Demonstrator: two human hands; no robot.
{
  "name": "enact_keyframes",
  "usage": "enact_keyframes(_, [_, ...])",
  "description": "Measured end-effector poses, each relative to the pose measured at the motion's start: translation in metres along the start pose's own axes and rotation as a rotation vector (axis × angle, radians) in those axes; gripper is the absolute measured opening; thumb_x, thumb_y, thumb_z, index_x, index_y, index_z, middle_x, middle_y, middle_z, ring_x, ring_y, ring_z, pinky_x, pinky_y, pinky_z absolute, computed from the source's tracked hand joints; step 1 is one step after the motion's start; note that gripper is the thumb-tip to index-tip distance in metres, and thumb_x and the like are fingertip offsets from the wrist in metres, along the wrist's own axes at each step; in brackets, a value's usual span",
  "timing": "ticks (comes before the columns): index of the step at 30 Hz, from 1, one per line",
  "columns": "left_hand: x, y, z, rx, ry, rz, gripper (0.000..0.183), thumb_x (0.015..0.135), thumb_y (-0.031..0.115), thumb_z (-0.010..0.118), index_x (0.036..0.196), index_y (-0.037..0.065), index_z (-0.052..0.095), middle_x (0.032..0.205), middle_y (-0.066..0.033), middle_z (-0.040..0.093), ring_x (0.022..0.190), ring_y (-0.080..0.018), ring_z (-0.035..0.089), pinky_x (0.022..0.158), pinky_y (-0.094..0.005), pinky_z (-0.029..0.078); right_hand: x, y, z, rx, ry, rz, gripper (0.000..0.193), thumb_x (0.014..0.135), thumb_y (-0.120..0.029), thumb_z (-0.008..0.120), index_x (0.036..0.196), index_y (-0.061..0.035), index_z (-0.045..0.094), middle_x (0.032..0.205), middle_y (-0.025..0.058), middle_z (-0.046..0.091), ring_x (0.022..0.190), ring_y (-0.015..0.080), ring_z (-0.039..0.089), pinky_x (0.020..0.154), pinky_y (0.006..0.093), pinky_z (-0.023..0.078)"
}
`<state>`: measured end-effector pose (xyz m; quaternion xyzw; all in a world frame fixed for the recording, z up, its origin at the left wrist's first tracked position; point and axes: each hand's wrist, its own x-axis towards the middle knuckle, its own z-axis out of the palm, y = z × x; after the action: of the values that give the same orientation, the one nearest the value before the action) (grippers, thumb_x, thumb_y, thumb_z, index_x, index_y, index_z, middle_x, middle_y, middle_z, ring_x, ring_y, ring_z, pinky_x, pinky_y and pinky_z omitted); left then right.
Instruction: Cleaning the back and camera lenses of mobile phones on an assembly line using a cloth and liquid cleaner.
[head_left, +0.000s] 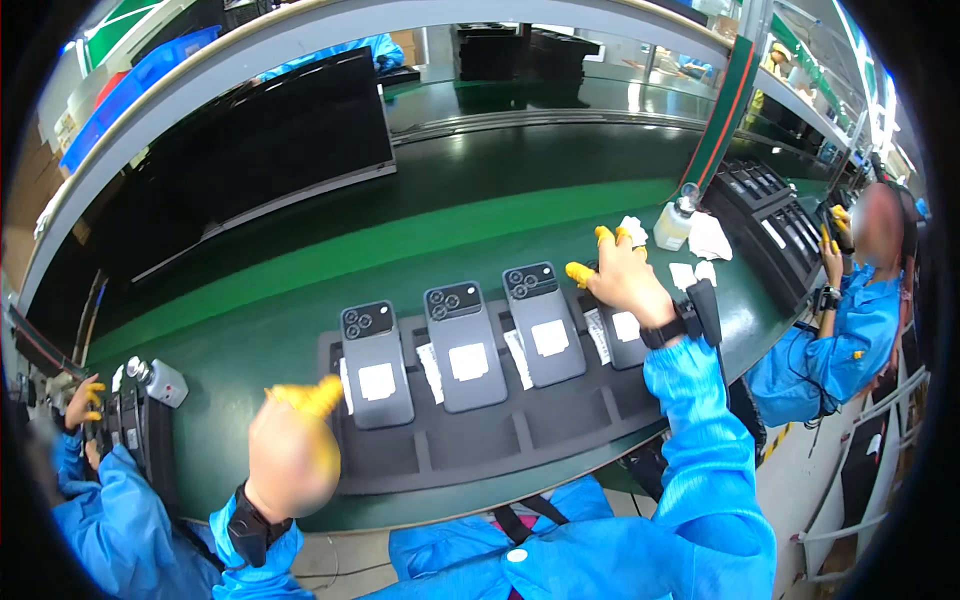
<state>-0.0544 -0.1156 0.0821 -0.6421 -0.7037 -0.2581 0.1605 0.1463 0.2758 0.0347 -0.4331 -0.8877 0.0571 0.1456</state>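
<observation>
A dark foam tray [470,440] lies before me, with several grey smartphones in its slots, camera bumps at the far end. White labels lie on the phones' backs. My left hand [295,445], in yellow finger cots, is blurred at the tray's left end, beside the leftmost phone [378,365]. Its fingers are curled together; what they may hold is hidden. My right hand [632,280] reaches over the far side of the rightmost phone [625,345]. A crumpled white wipe [633,229] shows between its fingers, while thumb and index finger are spread.
Beyond my right hand stand a pump bottle [674,222] and a white cloth [709,238]. Another bottle [160,382] lies tilted at left. A black tray of phones [770,225] is at right, near a co-worker [850,310]. A green post [722,115] rises behind.
</observation>
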Motion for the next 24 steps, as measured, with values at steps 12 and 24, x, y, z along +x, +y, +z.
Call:
enact_keyframes(12, [0.085,-0.017,0.076,0.411,-0.131,-0.563,0.063,0.095,0.043,0.06,0.128,-0.01,0.054,0.103,-0.0297,0.066,0.097,-0.0439,0.065,0.085,-0.0493,0.053,-0.087,0.011,-0.059,0.399,0.409,-0.355,0.086,0.065,-0.01,0.088,0.139,0.0019,0.046,0.132,0.0233,0.051,0.122,0.0422,0.05,0.102,0.0423,0.045])
enact_keyframes(24, [0.093,-0.012,0.092,0.43,0.001,-0.582,0.075,0.075,0.037,0.081,0.131,-0.004,0.052,0.096,-0.0256,0.066,0.087,-0.0394,0.068,0.073,-0.0442,0.056,-0.15,0.036,-0.041,1.052,0.322,-0.584,0.116,0.054,-0.017,0.099,0.15,0.0003,0.037,0.15,0.0183,0.039,0.127,0.0296,0.053,0.11,0.0435,0.044])
